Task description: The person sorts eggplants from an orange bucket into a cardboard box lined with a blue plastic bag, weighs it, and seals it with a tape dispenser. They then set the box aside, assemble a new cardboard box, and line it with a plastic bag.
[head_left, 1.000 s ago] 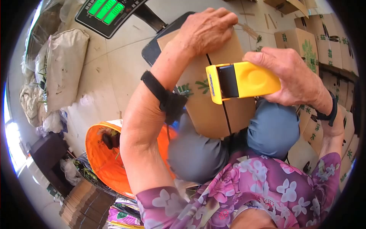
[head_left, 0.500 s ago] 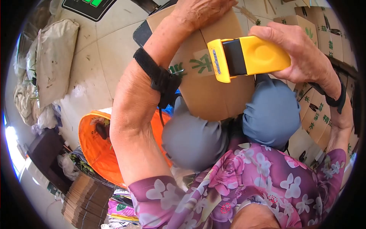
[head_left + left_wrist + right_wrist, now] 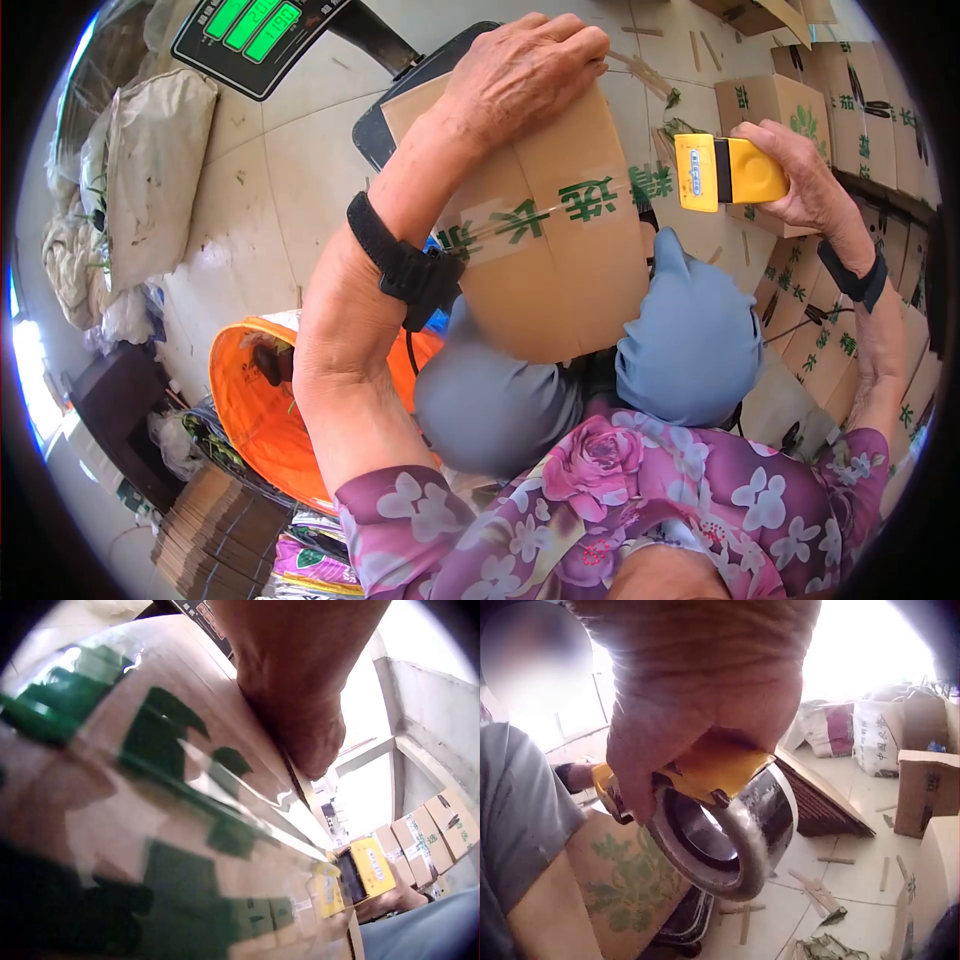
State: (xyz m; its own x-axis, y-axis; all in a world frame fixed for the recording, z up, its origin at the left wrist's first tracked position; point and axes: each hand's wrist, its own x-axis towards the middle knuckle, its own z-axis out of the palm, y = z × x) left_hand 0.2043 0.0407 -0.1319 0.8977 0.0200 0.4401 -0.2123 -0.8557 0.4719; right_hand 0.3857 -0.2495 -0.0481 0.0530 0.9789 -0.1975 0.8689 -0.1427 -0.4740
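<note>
A cardboard box (image 3: 560, 290) stands on a scale platform between the person's knees. My left hand (image 3: 530, 80) grips its far edge with bent fingers. My right hand (image 3: 800, 175) holds a yellow tape dispenser (image 3: 735, 172) just past the box's right side. Clear packing tape (image 3: 530, 222) with green characters runs across the top of the box and on toward the dispenser. The right wrist view shows the tape roll (image 3: 712, 847) under the dispenser's yellow cover. Shiny tape with green print (image 3: 157, 742) fills much of the left wrist view.
A scale display (image 3: 255, 35) with lit green digits stands at the upper left. An orange basket (image 3: 255, 420) is by the left knee. Printed cartons (image 3: 865, 110) are stacked at the right, and a pale sack (image 3: 160, 180) lies at the left. Cardboard scraps (image 3: 700, 55) litter the floor.
My right hand has moved the dispenser rightward from over the box to beyond its right side, drawing out tape across the top. The left hand stays at the far edge.
</note>
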